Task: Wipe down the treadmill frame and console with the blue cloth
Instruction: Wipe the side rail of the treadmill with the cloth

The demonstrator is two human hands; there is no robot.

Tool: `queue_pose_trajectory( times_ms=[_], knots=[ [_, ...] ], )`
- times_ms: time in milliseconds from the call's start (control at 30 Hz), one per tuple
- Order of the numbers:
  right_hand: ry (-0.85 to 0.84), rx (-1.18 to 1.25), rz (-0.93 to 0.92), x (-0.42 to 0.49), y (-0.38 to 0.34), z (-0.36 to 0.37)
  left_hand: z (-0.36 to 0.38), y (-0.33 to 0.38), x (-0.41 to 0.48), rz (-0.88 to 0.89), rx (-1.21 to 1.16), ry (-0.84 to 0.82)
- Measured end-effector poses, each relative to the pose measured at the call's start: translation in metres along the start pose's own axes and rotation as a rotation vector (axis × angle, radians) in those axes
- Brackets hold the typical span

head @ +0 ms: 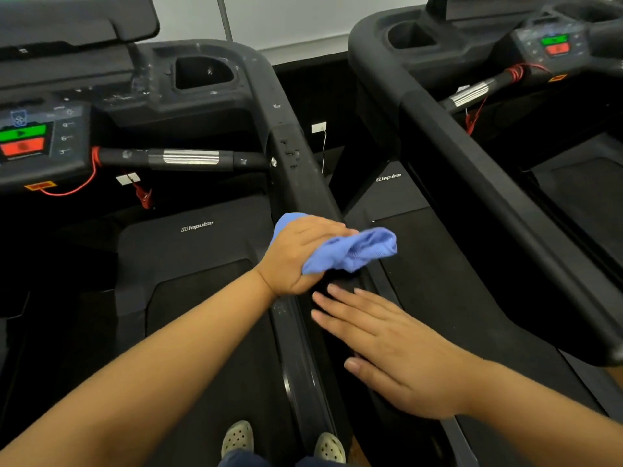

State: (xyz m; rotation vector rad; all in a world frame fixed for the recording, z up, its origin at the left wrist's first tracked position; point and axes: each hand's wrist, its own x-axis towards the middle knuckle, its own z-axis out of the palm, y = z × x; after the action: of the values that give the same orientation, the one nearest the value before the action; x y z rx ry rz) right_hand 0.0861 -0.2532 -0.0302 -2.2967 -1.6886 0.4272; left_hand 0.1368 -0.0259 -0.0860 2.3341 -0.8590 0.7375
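Observation:
My left hand (298,256) is shut on the bunched blue cloth (354,251) and presses it on the black right side rail (293,153) of the treadmill, near the rail's lower end. The cloth sticks out to the right of my fist. My right hand (387,352) lies flat and open on the same rail just below, fingers spread and pointing up-left, holding nothing. The console (37,143) with green and red buttons sits at the far left. Small white specks dot the rail and the cup holder (202,74) above.
A second black treadmill (488,197) stands close on the right, its handrail running diagonally. A crossbar with a silver grip (190,158) and a red safety cord (87,182) hang beside the console. My shoes (237,438) stand on the belt below.

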Motion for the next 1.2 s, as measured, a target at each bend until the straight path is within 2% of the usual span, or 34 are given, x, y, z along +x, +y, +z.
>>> queue_pose_trajectory(
  times_ms=[200, 367, 500, 567, 667, 833, 867, 933, 1000, 1200],
  knots=[
    [0.147, -0.105, 0.249, 0.01, -0.013, 0.019, -0.016, -0.036, 0.021, -0.158, 0.013, 0.065],
    [0.157, -0.083, 0.277, 0.011, -0.015, 0.021, -0.019, -0.061, 0.029, -0.321, -0.057, 0.099],
    [0.142, 0.031, 0.27, 0.016, -0.016, 0.011, -0.019, -0.064, 0.036, -0.452, -0.116, 0.131],
    [0.131, 0.025, 0.305, 0.015, -0.017, 0.009, -0.014, -0.054, 0.041, -0.589, -0.177, 0.164],
    [0.156, 0.001, 0.385, 0.017, -0.021, 0.011, -0.012, -0.015, 0.049, -0.921, -0.31, 0.186],
    [0.209, 0.029, 0.493, 0.021, -0.026, 0.021, -0.003, 0.054, 0.038, -1.085, -0.265, 0.148],
    [0.229, 0.058, 0.51, 0.022, -0.027, 0.022, 0.001, 0.066, 0.031, -1.058, -0.18, 0.116],
    [0.266, 0.142, 0.532, 0.022, -0.028, 0.021, 0.008, 0.078, 0.017, -0.838, -0.02, 0.061],
    [0.29, 0.21, 0.532, 0.023, -0.029, 0.018, 0.005, 0.073, 0.01, -0.647, 0.002, 0.015],
    [0.326, 0.261, 0.499, 0.03, -0.022, 0.008, -0.005, 0.028, 0.025, -0.511, 0.067, -0.052]
  ],
)
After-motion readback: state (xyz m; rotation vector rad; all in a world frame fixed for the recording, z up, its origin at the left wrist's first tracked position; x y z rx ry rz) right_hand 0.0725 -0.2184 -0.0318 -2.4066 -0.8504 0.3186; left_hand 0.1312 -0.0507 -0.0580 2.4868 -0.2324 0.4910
